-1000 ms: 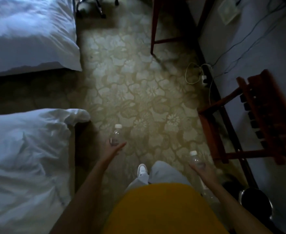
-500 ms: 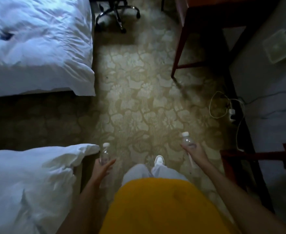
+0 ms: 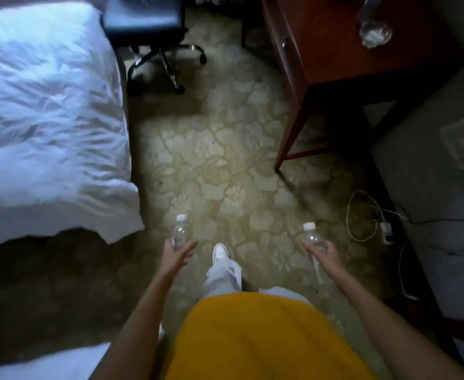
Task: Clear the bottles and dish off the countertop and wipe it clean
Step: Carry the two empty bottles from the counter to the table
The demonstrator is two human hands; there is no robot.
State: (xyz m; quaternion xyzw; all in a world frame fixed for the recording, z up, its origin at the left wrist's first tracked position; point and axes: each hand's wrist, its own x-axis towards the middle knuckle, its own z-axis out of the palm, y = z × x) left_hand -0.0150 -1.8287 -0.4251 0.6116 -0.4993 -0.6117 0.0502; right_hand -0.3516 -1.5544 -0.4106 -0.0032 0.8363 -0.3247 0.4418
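My left hand (image 3: 175, 257) grips a clear plastic bottle with a white cap (image 3: 180, 229), held upright over the patterned carpet. A second clear bottle with a white cap (image 3: 312, 237) is held in my right hand (image 3: 324, 253), its lower part running down below the fingers. Both hands hang low in front of my yellow top. At the top right, a third clear bottle (image 3: 373, 26) stands on the reddish wooden desk (image 3: 332, 48).
A white bed (image 3: 41, 119) fills the left side, with another bed's corner at the bottom left. A black office chair (image 3: 154, 37) stands ahead. Cables and a plug (image 3: 373, 220) lie by the dark baseboard on the right. A carpet aisle runs between bed and desk.
I have walked forward along the aisle: the desk, chair and far bed have come closer, and the near bed and red rack have dropped out of view. Both hands still hold their bottles.
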